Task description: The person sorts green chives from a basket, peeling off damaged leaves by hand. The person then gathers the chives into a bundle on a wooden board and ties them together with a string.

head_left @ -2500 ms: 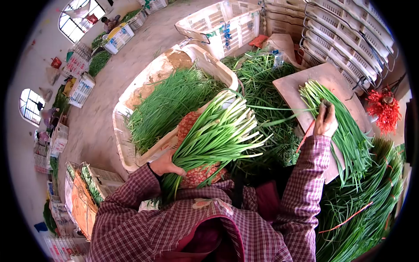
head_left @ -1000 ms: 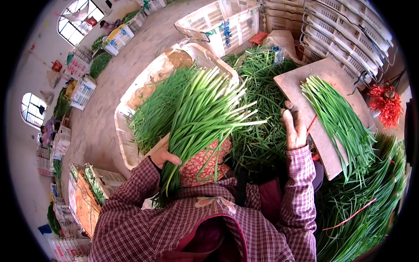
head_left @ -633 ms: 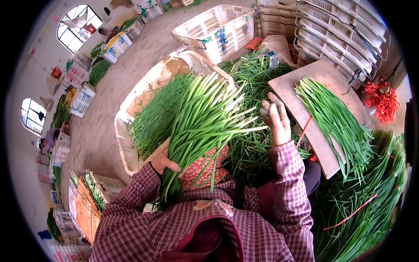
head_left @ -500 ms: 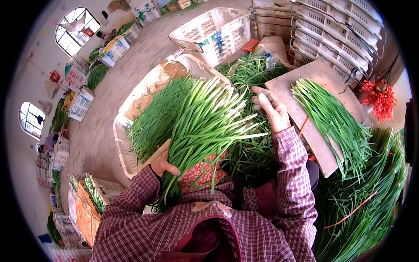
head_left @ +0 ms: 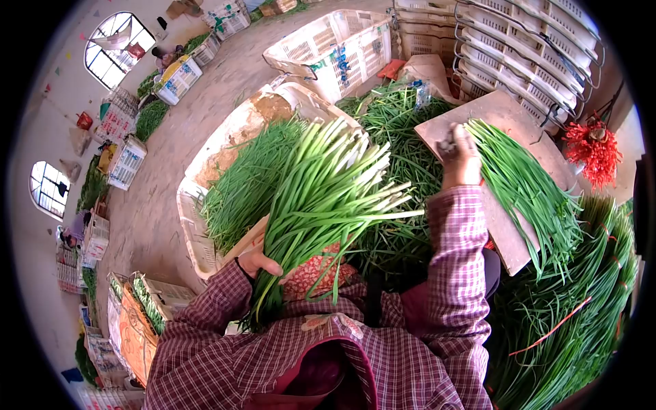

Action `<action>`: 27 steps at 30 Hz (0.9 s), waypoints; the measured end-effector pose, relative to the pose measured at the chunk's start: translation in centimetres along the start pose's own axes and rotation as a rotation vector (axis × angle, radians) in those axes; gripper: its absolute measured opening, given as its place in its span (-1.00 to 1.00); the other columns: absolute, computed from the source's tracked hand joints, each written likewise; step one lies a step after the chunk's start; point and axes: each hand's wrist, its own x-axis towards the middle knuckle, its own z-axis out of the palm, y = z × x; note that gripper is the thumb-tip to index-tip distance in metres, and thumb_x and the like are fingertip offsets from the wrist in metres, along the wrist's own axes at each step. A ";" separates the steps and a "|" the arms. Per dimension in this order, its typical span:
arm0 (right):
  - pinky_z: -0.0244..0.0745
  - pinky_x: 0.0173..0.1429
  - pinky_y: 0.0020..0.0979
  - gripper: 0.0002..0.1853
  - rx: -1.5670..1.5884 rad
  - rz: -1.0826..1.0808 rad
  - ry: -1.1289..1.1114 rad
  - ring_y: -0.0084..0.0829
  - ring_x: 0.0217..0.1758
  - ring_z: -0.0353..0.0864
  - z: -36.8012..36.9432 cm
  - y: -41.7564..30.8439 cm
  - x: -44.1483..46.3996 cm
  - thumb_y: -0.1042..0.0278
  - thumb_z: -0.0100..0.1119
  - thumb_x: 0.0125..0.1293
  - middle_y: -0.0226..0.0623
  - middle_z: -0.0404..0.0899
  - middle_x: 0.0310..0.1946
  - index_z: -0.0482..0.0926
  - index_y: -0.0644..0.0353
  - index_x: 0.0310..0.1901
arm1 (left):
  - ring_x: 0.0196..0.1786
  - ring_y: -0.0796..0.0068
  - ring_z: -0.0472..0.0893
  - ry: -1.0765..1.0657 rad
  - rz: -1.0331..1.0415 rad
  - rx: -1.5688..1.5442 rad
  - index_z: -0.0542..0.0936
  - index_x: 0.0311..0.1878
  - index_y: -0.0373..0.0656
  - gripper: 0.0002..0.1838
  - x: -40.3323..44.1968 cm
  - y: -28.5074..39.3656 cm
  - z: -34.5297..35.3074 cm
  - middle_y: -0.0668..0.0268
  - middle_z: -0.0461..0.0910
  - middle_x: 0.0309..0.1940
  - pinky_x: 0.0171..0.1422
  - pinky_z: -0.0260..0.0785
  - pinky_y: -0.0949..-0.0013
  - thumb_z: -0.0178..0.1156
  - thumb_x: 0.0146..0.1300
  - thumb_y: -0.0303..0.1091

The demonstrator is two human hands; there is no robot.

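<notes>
My left hand (head_left: 260,262) is closed around the lower, leafy part of a loose bunch of garlic chives (head_left: 321,184). The pale stem ends fan out up and to the right, over my lap. My right hand (head_left: 460,158) is over the left part of a flat board (head_left: 444,123), beside the pale ends of a neat pile of garlic chives (head_left: 523,181). Its fingers are curled together, their tips dark, and whatever they may hold is hidden.
A white crate (head_left: 195,232) with more chives (head_left: 249,181) stands at my left. Loose greens (head_left: 403,147) lie between crate and board. Tied chive bundles (head_left: 567,321) fill the right. Behind are another crate (head_left: 335,58), stacked crates (head_left: 519,58) and red ties (head_left: 592,154).
My right hand has moved right, from above the loose greens to the board by the chive pile, its fingers now more curled. My left hand keeps its bunch almost still.
</notes>
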 end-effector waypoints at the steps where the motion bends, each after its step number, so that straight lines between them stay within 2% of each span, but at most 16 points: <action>1: 0.43 -0.25 -0.64 -0.77 -0.024 -0.056 -0.022 -0.66 -0.46 0.47 -1.8 -0.4 1.1 0.22 0.29 0.29 -0.47 0.61 -0.38 0.66 0.16 -0.14 | -0.61 0.21 0.51 -0.019 -0.002 -0.057 0.20 0.32 -0.37 -0.10 -0.3 0.3 0.3 -0.05 0.54 -0.44 -0.58 0.34 0.19 0.34 -0.20 -0.59; 3: 0.46 -0.20 -0.57 -0.74 -0.184 -0.013 -0.173 -0.65 -0.38 0.53 -4.4 -0.9 1.5 0.19 0.23 0.34 -0.44 0.65 -0.29 0.64 0.14 -0.04 | -0.62 0.22 0.50 -0.020 0.008 -0.117 0.22 0.32 -0.38 -0.12 -0.9 0.4 0.4 -0.03 0.53 -0.45 -0.57 0.32 0.20 0.33 -0.18 -0.56; 5: 0.48 0.01 -0.37 -0.45 -0.469 0.132 -0.221 -0.50 -0.11 0.58 -4.1 -0.9 -1.2 -0.01 0.22 0.32 -0.28 0.62 -0.01 0.46 0.12 0.24 | -0.62 0.26 0.49 -0.011 0.051 -0.106 0.27 0.30 -0.40 -0.18 -0.6 0.7 0.4 0.01 0.52 -0.49 -0.55 0.31 0.22 0.31 -0.15 -0.52; 7: 0.33 0.28 -0.13 -0.08 -0.622 0.313 -0.348 -0.26 0.24 0.44 -2.8 0.1 -4.8 -0.25 0.23 0.22 -0.12 0.40 0.28 0.10 0.12 0.45 | -0.60 0.28 0.50 -0.005 0.040 -0.081 0.32 0.27 -0.41 -0.22 -0.3 1.2 0.6 0.05 0.53 -0.47 -0.53 0.32 0.24 0.29 -0.13 -0.48; 9: 0.10 0.43 0.04 0.16 -0.593 0.420 -0.606 -0.09 0.44 0.20 -3.1 3.0 -6.6 -0.42 0.22 0.10 -0.03 0.14 0.43 -0.19 0.05 0.52 | -0.60 0.31 0.50 -0.024 0.033 -0.098 0.33 0.26 -0.39 -0.24 0.5 1.2 0.3 0.11 0.53 -0.45 -0.51 0.34 0.24 0.28 -0.11 -0.43; 10: 0.07 0.43 0.10 0.16 -0.547 0.486 -0.652 -0.06 0.47 0.15 -2.3 3.2 -7.4 -0.43 0.20 0.11 -0.01 0.08 0.45 -0.24 -0.02 0.52 | -0.58 0.32 0.51 0.034 0.009 -0.065 0.38 0.21 -0.37 -0.31 0.7 2.0 1.3 0.16 0.53 -0.44 -0.48 0.36 0.25 0.26 -0.08 -0.40; 12: 0.00 0.42 0.22 0.17 -0.396 0.563 -0.751 -0.01 0.51 0.05 -1.1 3.7 -7.9 -0.46 0.18 0.11 0.02 -0.02 0.49 -0.34 -0.16 0.52 | -0.49 0.32 0.54 0.037 -0.034 -0.104 0.36 0.24 -0.30 -0.30 1.6 2.1 0.8 0.14 0.54 -0.39 -0.43 0.41 0.25 0.25 -0.09 -0.45; 14: -0.01 0.42 0.27 0.24 -0.254 0.584 -0.749 0.06 0.51 0.00 0.3 4.0 -7.3 -0.53 0.15 0.05 0.12 -0.12 0.49 -0.40 -0.14 0.52 | -0.37 0.35 0.57 0.055 -0.073 -0.143 0.42 0.21 -0.23 -0.34 2.4 2.6 1.6 0.17 0.57 -0.31 -0.28 0.49 0.26 0.26 -0.09 -0.48; 16: -0.04 0.41 0.30 0.31 -0.154 0.608 -0.664 0.13 0.52 -0.04 1.9 3.9 -6.5 -0.61 0.11 -0.01 0.20 -0.22 0.49 -0.48 -0.12 0.50 | -0.40 0.35 0.58 0.096 -0.027 -0.019 0.46 0.14 -0.26 -0.43 3.2 3.1 3.6 0.16 0.59 -0.30 -0.29 0.48 0.26 0.24 -0.05 -0.44; 17: 0.06 0.38 0.29 0.27 -0.120 0.610 -0.557 0.08 0.48 0.06 2.9 3.5 -6.5 -0.62 0.07 0.01 0.12 -0.08 0.47 -0.36 -0.02 0.51 | -0.44 0.35 0.59 0.144 0.016 0.102 0.50 0.07 -0.29 -0.51 3.7 3.2 4.6 0.15 0.61 -0.30 -0.29 0.48 0.25 0.23 -0.01 -0.40; 19: 0.25 0.33 0.15 0.14 -0.006 0.614 -0.614 -0.06 0.37 0.26 4.0 2.8 -5.9 -0.58 0.03 0.09 0.00 0.17 0.37 -0.09 0.08 0.49 | -0.26 0.37 0.62 0.168 0.010 0.071 0.49 0.11 -0.26 -0.47 4.1 2.9 6.5 0.22 0.61 -0.24 -0.11 0.49 0.30 0.30 -0.02 -0.50; 20: 0.40 0.27 -0.04 0.00 -0.004 0.576 -0.471 -0.21 0.24 0.40 4.5 2.8 -6.3 -0.55 -0.02 0.15 -0.11 0.34 0.25 0.13 0.12 0.41 | -0.20 0.43 0.59 0.173 0.059 0.146 0.49 0.12 -0.22 -0.45 4.3 2.5 7.1 0.27 0.59 -0.19 -0.02 0.46 0.32 0.34 -0.02 -0.50; 21: 0.43 0.26 -0.16 -0.04 0.022 0.567 -0.444 -0.24 0.21 0.44 4.4 3.1 -6.1 -0.53 -0.04 0.18 -0.14 0.39 0.21 0.18 0.12 0.38 | -0.13 0.49 0.57 0.180 0.109 0.222 0.49 0.14 -0.19 -0.43 4.3 1.9 7.6 0.32 0.57 -0.13 0.06 0.42 0.34 0.38 -0.03 -0.49; 23: 0.32 0.35 -0.02 0.09 -0.026 0.475 -0.427 -0.09 0.38 0.28 4.8 3.0 -6.6 -0.62 -0.09 0.10 -0.10 0.14 0.42 0.01 0.05 0.48 | 0.01 0.51 0.54 0.189 0.118 0.236 0.36 0.26 -0.24 -0.30 4.6 0.2 8.1 0.30 0.55 -0.01 0.18 0.40 0.32 0.39 0.00 -0.54; 25: 0.38 0.32 -0.05 0.02 -0.105 0.410 -0.226 -0.17 0.35 0.34 3.3 5.6 -5.6 -0.56 -0.04 0.15 -0.19 0.21 0.40 0.07 0.04 0.47 | 0.13 0.43 0.50 0.184 0.285 0.481 0.28 0.33 -0.27 -0.24 5.1 -1.8 8.3 0.21 0.50 0.12 0.28 0.33 0.30 0.39 0.04 -0.49; 27: 0.41 0.28 -0.06 -0.01 -0.060 0.507 -0.287 -0.20 0.30 0.39 1.4 7.3 -4.9 -0.53 -0.01 0.17 -0.22 0.25 0.38 0.09 0.03 0.46 | 0.28 0.33 0.39 0.172 0.307 0.655 0.16 0.41 -0.33 -0.14 5.2 -2.8 8.8 0.11 0.41 0.23 0.42 0.15 0.28 0.39 0.06 -0.46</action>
